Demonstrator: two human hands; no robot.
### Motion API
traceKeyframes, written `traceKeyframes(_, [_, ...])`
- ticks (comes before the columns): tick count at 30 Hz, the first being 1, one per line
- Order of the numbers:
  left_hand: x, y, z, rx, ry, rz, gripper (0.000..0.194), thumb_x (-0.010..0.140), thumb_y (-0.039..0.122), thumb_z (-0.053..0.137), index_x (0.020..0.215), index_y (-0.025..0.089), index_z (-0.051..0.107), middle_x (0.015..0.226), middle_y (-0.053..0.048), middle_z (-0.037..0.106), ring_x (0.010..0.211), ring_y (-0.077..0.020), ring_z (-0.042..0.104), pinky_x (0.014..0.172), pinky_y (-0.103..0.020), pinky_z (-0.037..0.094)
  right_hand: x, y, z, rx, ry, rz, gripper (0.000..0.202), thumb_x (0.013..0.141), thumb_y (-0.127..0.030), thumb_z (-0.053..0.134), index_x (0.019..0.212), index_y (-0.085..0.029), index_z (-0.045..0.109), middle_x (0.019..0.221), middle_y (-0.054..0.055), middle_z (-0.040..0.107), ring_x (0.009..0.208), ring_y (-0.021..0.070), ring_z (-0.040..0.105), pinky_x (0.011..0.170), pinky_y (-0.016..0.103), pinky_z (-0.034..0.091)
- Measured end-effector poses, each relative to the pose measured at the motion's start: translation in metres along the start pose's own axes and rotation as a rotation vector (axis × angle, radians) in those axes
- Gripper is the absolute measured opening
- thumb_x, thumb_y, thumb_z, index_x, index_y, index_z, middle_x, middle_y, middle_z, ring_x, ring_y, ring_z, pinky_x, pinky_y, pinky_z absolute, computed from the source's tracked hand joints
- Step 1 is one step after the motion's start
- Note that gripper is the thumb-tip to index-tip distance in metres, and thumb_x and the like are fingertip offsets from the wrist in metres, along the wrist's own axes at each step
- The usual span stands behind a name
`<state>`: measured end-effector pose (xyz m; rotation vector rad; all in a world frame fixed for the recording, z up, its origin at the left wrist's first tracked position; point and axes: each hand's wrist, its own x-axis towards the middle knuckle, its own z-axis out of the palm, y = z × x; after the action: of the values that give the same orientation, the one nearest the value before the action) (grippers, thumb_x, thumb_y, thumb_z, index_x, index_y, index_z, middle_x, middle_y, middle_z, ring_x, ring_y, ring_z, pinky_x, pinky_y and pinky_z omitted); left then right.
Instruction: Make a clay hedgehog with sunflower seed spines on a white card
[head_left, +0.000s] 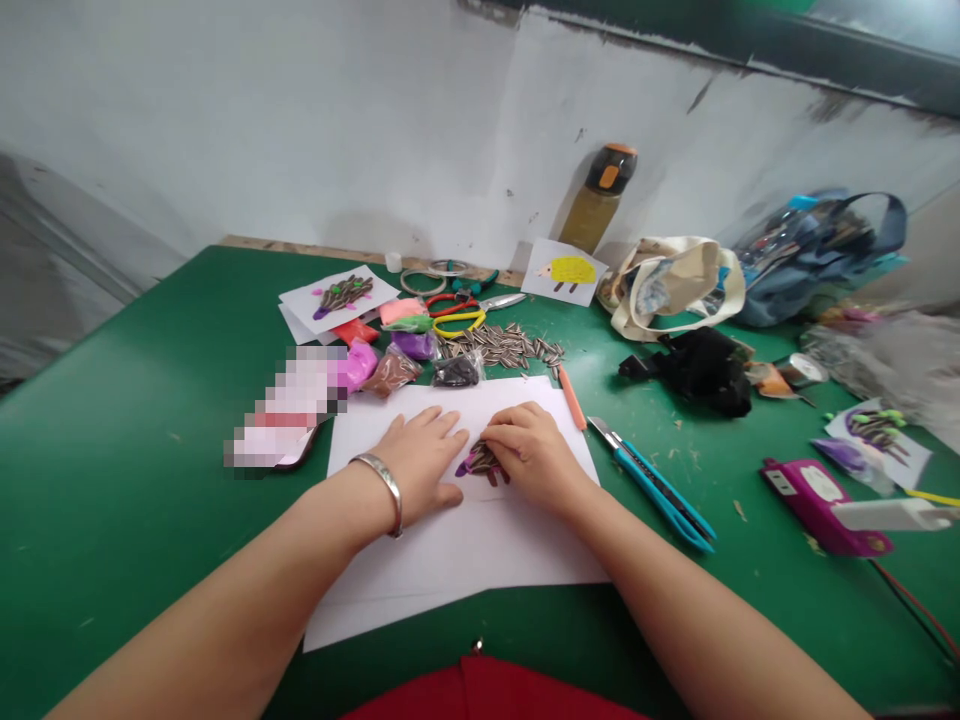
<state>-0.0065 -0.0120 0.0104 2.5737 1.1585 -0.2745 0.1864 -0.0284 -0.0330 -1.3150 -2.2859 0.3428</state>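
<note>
White paper sheets point(450, 545) lie on the green table. On them is a small hedgehog figure point(478, 460) with a purple snout, brown legs and a back of striped seeds. My left hand point(422, 462) rests flat on the paper to its left, fingers spread. My right hand point(536, 455) is over the figure's right part, thumb and fingertips pinched together at the seeds; anything between them is hidden. Behind the paper lies a pile of striped seeds point(502, 347), with bags of purple clay point(414, 345), brown clay point(392, 370) and black clay point(458, 370) beside it.
A phone point(289, 420) lies at the left. Scissors point(459, 320), a finished seed hedgehog point(345, 295) and a yellow hedgehog card point(562, 271) are behind. A blue utility knife point(660, 492), a bottle point(600, 200), a cloth bag point(679, 285) and a magenta device point(825, 505) are rightward.
</note>
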Motion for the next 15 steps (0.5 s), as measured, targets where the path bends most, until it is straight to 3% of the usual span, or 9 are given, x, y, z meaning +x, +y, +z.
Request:
traceKeyframes(5, [0.001, -0.003, 0.004, -0.004, 0.005, -0.001, 0.049, 0.073, 0.041, 0.065, 0.116, 0.021, 0.054, 0.133, -0.013, 0.046, 0.121, -0.0348, 0.039, 0.095, -0.053, 0.038, -0.001, 0.002, -0.009, 0.158, 0.153, 0.053, 0.025, 0.094, -0.022, 0.040, 0.094, -0.020, 0.064, 0.093, 0.007, 0.065, 0.091, 0.0195, 0.056, 0.082, 0.034, 0.045])
traceKeyframes(11, [0.005, -0.007, 0.002, -0.040, 0.007, 0.050, 0.051, 0.073, 0.042, 0.065, 0.118, 0.020, 0.053, 0.134, -0.013, 0.045, 0.124, -0.0332, 0.038, 0.098, -0.050, 0.037, -0.002, 0.001, -0.025, 0.243, 0.113, 0.211, 0.018, 0.091, -0.024, 0.044, 0.096, -0.022, 0.061, 0.085, 0.001, 0.067, 0.076, 0.0153, 0.060, 0.076, 0.030, 0.048])
traceKeyframes(15, [0.008, -0.010, 0.002, -0.081, -0.006, 0.058, 0.053, 0.073, 0.042, 0.065, 0.121, 0.022, 0.052, 0.138, -0.012, 0.043, 0.129, -0.0338, 0.033, 0.103, -0.053, 0.031, 0.006, -0.004, -0.038, 0.248, 0.097, 0.204, 0.018, 0.086, -0.019, 0.047, 0.091, -0.024, 0.064, 0.082, -0.001, 0.068, 0.074, 0.0141, 0.062, 0.077, 0.031, 0.049])
